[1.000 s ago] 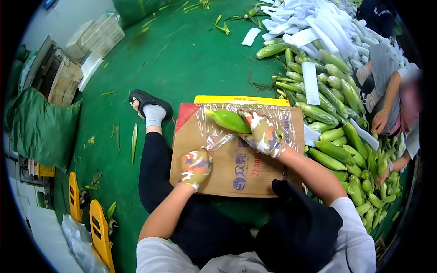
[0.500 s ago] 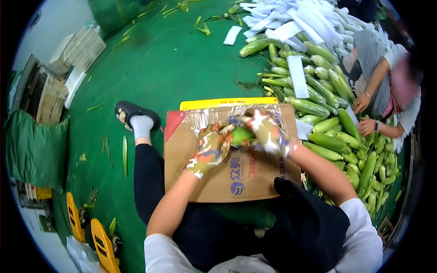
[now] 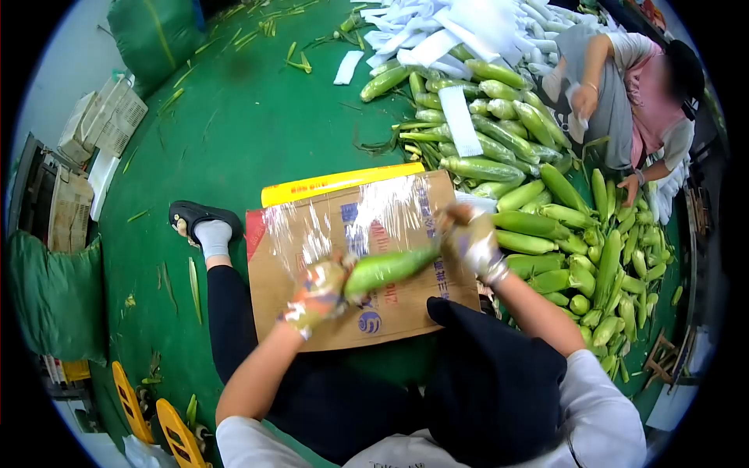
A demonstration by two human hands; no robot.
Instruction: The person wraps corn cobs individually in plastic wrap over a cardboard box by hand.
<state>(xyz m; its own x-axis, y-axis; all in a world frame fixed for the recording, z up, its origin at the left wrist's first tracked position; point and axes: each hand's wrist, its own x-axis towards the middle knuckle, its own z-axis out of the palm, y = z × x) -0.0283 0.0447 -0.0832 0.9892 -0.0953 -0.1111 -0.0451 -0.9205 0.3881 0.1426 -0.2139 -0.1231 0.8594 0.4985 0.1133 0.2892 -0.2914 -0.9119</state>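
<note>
A green ear of corn in its husk (image 3: 390, 269) is held slantwise over a brown cardboard sheet (image 3: 312, 331). Its thick left end sits in my left hand (image 3: 316, 292), which wears a camouflage-patterned glove and is closed around it. At the narrow right tip, my right hand (image 3: 473, 243), gloved the same way, is closed and blurred by motion. Shiny clear plastic film (image 3: 398, 207) lies across the upper cardboard. A yellow film box (image 3: 343, 182) runs along the cardboard's far edge.
Husked corn ears (image 3: 538, 226) are piled at my right, with film-wrapped ears (image 3: 499, 140) behind them and white foam sleeves (image 3: 437, 35) farther back. A co-worker (image 3: 651, 101) crouches beside the pile. Green sacks (image 3: 58, 296), white crates (image 3: 105, 117) and a yellow pallet-jack fork (image 3: 179, 437) stand left.
The corn has turned and lies more in the open between my hands, which have moved apart. My view has shifted right. The co-worker has raised one hand holding something white.
</note>
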